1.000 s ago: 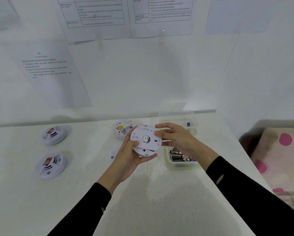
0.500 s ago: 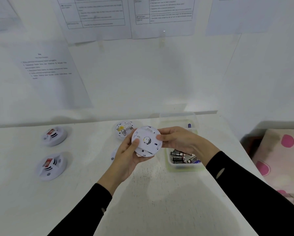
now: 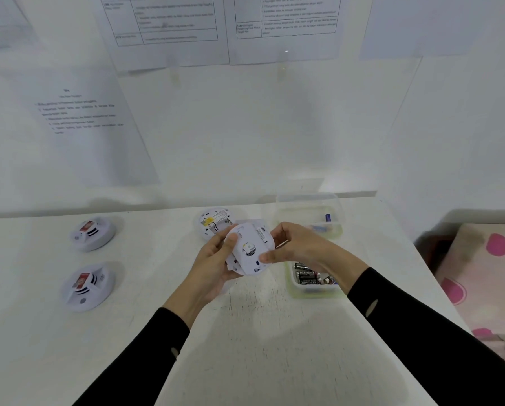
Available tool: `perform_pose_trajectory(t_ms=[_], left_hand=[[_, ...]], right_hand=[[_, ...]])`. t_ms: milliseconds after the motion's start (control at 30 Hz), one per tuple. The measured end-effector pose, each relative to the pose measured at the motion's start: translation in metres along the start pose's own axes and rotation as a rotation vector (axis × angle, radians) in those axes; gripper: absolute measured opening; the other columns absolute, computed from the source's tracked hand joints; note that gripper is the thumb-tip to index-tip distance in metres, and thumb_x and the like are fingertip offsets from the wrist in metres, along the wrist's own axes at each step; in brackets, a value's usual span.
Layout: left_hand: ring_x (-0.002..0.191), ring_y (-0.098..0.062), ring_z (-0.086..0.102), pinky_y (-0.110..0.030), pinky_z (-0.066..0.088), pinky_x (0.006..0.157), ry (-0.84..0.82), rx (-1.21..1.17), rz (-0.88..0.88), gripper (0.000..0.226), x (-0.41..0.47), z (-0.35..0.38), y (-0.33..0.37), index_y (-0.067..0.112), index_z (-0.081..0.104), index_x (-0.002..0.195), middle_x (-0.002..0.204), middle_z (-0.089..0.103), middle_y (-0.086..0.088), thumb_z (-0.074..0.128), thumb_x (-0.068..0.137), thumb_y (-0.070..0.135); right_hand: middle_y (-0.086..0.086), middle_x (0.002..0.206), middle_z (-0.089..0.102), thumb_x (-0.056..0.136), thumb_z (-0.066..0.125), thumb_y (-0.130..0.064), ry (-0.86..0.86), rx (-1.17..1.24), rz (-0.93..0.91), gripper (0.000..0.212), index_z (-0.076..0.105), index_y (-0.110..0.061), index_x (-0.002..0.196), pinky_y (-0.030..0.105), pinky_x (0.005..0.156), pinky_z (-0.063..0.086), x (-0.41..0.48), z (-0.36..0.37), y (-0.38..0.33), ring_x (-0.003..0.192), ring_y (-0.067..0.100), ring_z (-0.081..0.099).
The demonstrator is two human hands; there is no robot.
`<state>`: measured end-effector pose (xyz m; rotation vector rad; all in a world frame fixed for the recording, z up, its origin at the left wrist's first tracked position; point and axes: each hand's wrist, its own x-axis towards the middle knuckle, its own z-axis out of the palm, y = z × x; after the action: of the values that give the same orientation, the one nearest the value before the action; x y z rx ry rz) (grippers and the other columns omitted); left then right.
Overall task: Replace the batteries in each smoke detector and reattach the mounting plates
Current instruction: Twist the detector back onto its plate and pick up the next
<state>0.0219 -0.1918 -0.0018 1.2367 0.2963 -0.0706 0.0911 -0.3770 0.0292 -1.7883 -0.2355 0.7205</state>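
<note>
Fingers (image 3: 231, 239) of left hand (image 3: 213, 265) and right hand (image 3: 298, 247) curled round smoke detector (image 3: 249, 249), EVEREADY batteries (image 3: 308, 275)

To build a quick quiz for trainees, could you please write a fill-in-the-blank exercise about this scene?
The left hand and right hand, in ___ sleeves, grip one smoke detector.
Left of the hands lie ___ detectors with red stickers.
The near tub holds black ___.
Missing: black; two; batteries.
</note>
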Motion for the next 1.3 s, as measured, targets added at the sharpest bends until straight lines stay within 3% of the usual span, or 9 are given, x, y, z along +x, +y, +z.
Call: perform_pose_trajectory(t_ms=[133, 233, 367, 533, 833, 1000, 1100, 1200, 1300], left_hand=[[0.119, -0.030, 0.064, -0.055, 0.054, 0.094, -0.069, -0.056, -0.040, 0.045, 0.002, -0.014, 0.015, 0.032, 0.055, 0.138, 0.137, 0.060, -0.005, 0.048, 0.097, 0.049], [0.116, -0.040, 0.064, -0.051, 0.057, 0.091, -0.058, -0.115, -0.221, 0.061, 0.004, -0.033, 0.035, 0.036, 0.056, 0.135, 0.133, 0.057, -0.008, 0.049, 0.084, 0.069], [0.104, -0.029, 0.070, -0.035, 0.061, 0.084, 0.004, -0.013, -0.259, 0.053, 0.012, -0.067, 0.050, 0.010, 0.066, 0.125, 0.123, 0.069, -0.017, 0.062, 0.088, 0.048], [0.090, -0.020, 0.072, -0.029, 0.061, 0.073, 0.107, -0.026, -0.162, 0.025, 0.030, -0.125, 0.056, 0.004, 0.065, 0.118, 0.115, 0.072, -0.008, 0.057, 0.098, 0.019], [0.087, -0.025, 0.067, -0.040, 0.056, 0.074, 0.300, 0.010, -0.157, 0.016, 0.083, -0.193, 0.051, 0.000, 0.060, 0.114, 0.101, 0.068, -0.010, 0.053, 0.100, 0.000], [0.089, -0.024, 0.067, -0.031, 0.059, 0.062, 0.422, 0.148, -0.121, 0.025, 0.103, -0.202, 0.028, -0.004, 0.061, 0.117, 0.110, 0.066, -0.014, 0.063, 0.096, 0.010], [0.077, -0.024, 0.064, -0.027, 0.050, 0.056, 0.490, 0.467, -0.077, 0.034, 0.102, -0.209, 0.020, -0.001, 0.059, 0.094, 0.091, 0.062, -0.013, 0.073, 0.088, 0.031], [0.099, -0.035, 0.055, -0.040, 0.047, 0.077, 0.505, 0.767, -0.051, 0.054, 0.097, -0.209, 0.012, 0.006, 0.054, 0.091, 0.093, 0.054, -0.010, 0.074, 0.076, 0.054], [0.134, -0.031, 0.032, -0.039, 0.028, 0.111, 0.492, 0.933, -0.034, 0.096, 0.092, -0.202, 0.013, -0.001, 0.037, 0.139, 0.138, 0.039, -0.014, 0.083, 0.072, 0.050]], right_hand=[[0.011, 0.099, 0.067, 0.063, 0.087, -0.006, 0.153, -0.095, -0.214, 0.044, 0.056, -0.009, 0.094, 0.033, 0.073, 0.058, 0.011, 0.013, 0.000, 0.084, 0.025, 0.065], [0.002, 0.095, 0.057, 0.070, 0.078, 0.002, 0.327, -0.335, -0.608, 0.035, 0.054, -0.015, 0.088, 0.025, 0.074, 0.048, 0.025, 0.031, 0.003, 0.085, 0.016, 0.055], [0.002, 0.112, 0.045, 0.074, 0.063, 0.014, 0.324, -0.641, -0.921, 0.037, 0.055, -0.012, 0.100, 0.015, 0.093, 0.038, 0.052, 0.057, 0.009, 0.107, 0.014, 0.047], [-0.004, 0.124, 0.041, 0.081, 0.055, 0.011, 0.274, -0.560, -0.764, 0.057, 0.046, -0.028, 0.122, 0.012, 0.102, 0.035, 0.081, 0.070, 0.011, 0.118, -0.006, 0.041], [-0.001, 0.115, 0.046, 0.086, 0.049, 0.012, 0.478, -0.488, -0.430, 0.043, 0.055, -0.015, 0.118, 0.005, 0.078, 0.044, 0.108, 0.073, 0.037, 0.093, 0.013, 0.056], [0.003, 0.118, 0.048, 0.088, 0.049, 0.008, 0.511, -0.490, -0.319, 0.039, 0.055, -0.011, 0.122, 0.021, 0.083, 0.045, 0.112, 0.076, 0.047, 0.094, 0.019, 0.056], [0.001, 0.116, 0.047, 0.088, 0.050, 0.008, 0.520, -0.497, -0.296, 0.038, 0.056, -0.012, 0.120, 0.030, 0.088, 0.049, 0.113, 0.077, 0.049, 0.095, 0.020, 0.057], [-0.002, 0.116, 0.045, 0.090, 0.050, 0.005, 0.522, -0.502, -0.252, 0.035, 0.057, -0.013, 0.119, 0.032, 0.091, 0.049, 0.113, 0.076, 0.050, 0.098, 0.018, 0.055], [-0.003, 0.117, 0.045, 0.091, 0.049, 0.004, 0.520, -0.501, -0.232, 0.033, 0.057, -0.014, 0.118, 0.031, 0.092, 0.047, 0.114, 0.075, 0.050, 0.102, 0.019, 0.054]])
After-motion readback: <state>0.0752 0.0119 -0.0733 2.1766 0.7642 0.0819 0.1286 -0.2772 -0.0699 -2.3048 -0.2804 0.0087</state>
